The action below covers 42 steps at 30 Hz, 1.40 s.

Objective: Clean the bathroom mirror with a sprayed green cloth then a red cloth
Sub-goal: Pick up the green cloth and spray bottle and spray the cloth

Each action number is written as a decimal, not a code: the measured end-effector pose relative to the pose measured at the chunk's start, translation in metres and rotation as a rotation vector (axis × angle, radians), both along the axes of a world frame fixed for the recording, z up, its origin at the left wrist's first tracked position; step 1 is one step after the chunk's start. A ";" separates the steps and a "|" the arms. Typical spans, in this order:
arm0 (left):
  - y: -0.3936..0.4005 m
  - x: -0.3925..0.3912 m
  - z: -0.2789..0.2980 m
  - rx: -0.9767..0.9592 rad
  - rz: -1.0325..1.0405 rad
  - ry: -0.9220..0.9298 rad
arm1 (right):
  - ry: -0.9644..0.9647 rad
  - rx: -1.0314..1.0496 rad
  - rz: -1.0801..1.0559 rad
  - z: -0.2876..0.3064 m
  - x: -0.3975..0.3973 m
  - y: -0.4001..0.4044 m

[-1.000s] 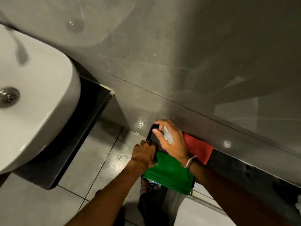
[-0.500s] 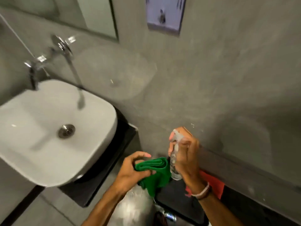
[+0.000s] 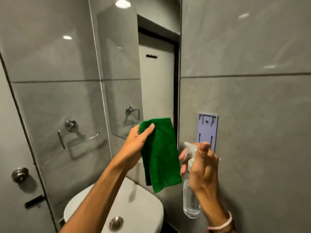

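Observation:
My left hand (image 3: 136, 145) pinches the top corner of a folded green cloth (image 3: 159, 155), which hangs down in front of the mirror's lower right part. My right hand (image 3: 202, 167) grips a clear spray bottle (image 3: 191, 197) upright just right of the cloth, fingers at the trigger and the nozzle turned toward the cloth. The tall mirror (image 3: 117, 68) covers the wall behind, its right edge running down beside the cloth. The red cloth is out of view.
A white basin (image 3: 143, 207) with a metal drain (image 3: 116, 222) sits below my arms. A lilac wall bracket (image 3: 207, 130) is fixed to the grey tiles at right. A door with a round knob (image 3: 19, 174) stands at left, and a towel ring (image 3: 71, 132) hangs on the wall.
The view swung up from the low ledge to the mirror. My left hand lifted the green cloth from the ledge to chest height, and my right hand raised the spray bottle alongside it.

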<state>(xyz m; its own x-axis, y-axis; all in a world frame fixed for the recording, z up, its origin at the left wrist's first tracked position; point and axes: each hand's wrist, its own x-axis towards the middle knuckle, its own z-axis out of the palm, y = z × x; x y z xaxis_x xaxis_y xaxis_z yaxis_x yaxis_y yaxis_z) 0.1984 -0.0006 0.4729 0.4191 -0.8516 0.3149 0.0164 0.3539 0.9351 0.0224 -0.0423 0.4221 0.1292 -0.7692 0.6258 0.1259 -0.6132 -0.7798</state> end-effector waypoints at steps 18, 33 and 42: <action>0.008 -0.008 0.087 -0.085 -0.148 -0.003 | 0.213 -0.295 -0.198 0.028 -0.038 0.020; -0.003 -0.080 -0.074 0.176 -0.170 0.138 | 0.220 0.306 -0.399 -0.201 -0.149 0.028; 0.009 -0.103 -0.204 0.431 -0.085 0.340 | 0.482 0.589 -0.286 -0.345 -0.176 -0.001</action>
<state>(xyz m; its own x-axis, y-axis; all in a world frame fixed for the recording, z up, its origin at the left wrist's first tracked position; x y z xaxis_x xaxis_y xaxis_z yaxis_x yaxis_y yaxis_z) 0.0955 0.0087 0.2690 0.3606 -0.9086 -0.2108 0.3543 -0.0756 0.9321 -0.1531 -0.0433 0.0771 0.0296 -0.9990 0.0343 -0.4057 -0.0433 -0.9130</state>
